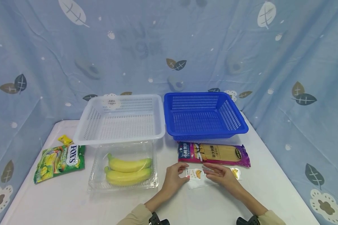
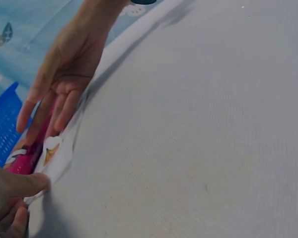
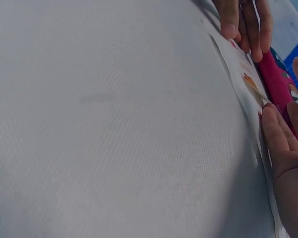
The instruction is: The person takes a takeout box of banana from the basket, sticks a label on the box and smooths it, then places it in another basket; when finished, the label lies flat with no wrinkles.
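Note:
A flat white packet with banana pictures (image 1: 198,174) lies on the table in the head view, in front of a magenta pack of spaghetti (image 1: 218,153). My left hand (image 1: 173,178) is at the packet's left end, its thumb and fingers apart and touching the edge. Over the right part of the packet rests my right hand (image 1: 226,179), fingers fairly straight, covering some of the print. The right wrist view shows the right hand (image 3: 288,153) along the packet (image 3: 246,82). In the left wrist view, the left thumb (image 2: 27,184) meets the packet's near end.
Behind the spaghetti stands a blue basket (image 1: 207,136), beside a white basket (image 1: 119,140). A clear plastic box (image 1: 97,175) with two bananas (image 1: 128,176) sits left of my hands. Farther left lie a green FOX'S candy bag (image 1: 59,162) and a small yellow wrapped piece (image 1: 64,139).

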A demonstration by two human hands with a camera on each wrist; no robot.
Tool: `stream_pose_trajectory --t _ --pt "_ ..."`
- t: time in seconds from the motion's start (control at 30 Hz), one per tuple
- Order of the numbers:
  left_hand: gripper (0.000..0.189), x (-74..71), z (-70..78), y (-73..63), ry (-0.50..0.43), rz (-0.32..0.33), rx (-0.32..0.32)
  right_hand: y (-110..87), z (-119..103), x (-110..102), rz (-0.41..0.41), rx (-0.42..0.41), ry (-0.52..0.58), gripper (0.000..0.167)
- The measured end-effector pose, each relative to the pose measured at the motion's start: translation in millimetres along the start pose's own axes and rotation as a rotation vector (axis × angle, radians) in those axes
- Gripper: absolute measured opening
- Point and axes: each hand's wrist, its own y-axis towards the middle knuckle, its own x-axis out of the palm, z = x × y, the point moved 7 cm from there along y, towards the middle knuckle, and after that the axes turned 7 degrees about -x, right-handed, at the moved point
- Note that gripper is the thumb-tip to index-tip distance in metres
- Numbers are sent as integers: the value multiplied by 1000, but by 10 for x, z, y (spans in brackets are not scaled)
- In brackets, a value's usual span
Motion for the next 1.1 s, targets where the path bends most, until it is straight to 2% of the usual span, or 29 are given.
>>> stream_pose_trajectory --t 0.17,0.33,0.57,0.77,0.83,0.9,1.1 --pt "40 7 7 -4 28 -5 20 20 25 34 9 55 -54 52" --pt "39 10 9 3 49 -4 30 29 17 82 27 101 -159 49" --pt "38 7 26 2 77 1 46 76 -66 142 44 68 -338 37" --pt "36 13 57 -5 128 9 76 108 -86 172 140 56 -436 29" --pt "35 15 65 -6 165 7 74 106 -93 194 174 26 -451 27" --pt "35 18 69 -5 206 2 71 99 -116 233 189 -39 -481 25" --pt "33 32 53 7 251 1 70 72 -190 367 127 -320 -599 19"
